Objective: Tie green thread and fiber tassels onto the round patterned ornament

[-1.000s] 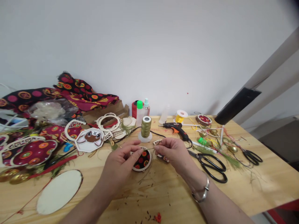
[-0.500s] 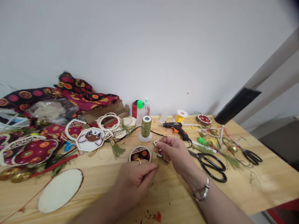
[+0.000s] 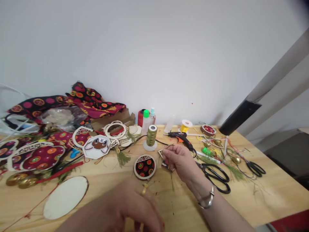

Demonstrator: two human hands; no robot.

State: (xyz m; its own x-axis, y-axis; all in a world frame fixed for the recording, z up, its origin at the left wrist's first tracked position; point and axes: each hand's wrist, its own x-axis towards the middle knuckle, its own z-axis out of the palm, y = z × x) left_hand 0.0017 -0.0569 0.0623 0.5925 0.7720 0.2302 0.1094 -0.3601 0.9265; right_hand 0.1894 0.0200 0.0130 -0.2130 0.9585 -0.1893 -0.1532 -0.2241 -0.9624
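Note:
My right hand (image 3: 178,159) hovers low over the wooden table (image 3: 265,199), its fingers pinched on a thin olive-gold thread beside a small wooden piece (image 3: 161,152). Left of it lies a round wooden ornament (image 3: 145,166) with black, red-dotted fabric. My left hand (image 3: 130,209) is close to the camera at the bottom, blurred by motion, fingers curled; a small yellow loop (image 3: 144,188) shows just beyond it. A spool of olive-gold thread (image 3: 151,137) stands behind the ornament.
Black scissors (image 3: 213,177) lie right of my right hand, a second pair (image 3: 253,167) farther right. A glue gun (image 3: 181,138), yellow spool (image 3: 185,125), bottles (image 3: 146,117), wooden ornaments (image 3: 96,145), patterned fabric (image 3: 79,100) and an oval wooden plaque (image 3: 65,197) fill the back and left.
My left hand has drawn back from the round ornament toward me and down, leaving the ornament uncovered. The right hand stays pinched near the small wooden piece. The view tilted slightly.

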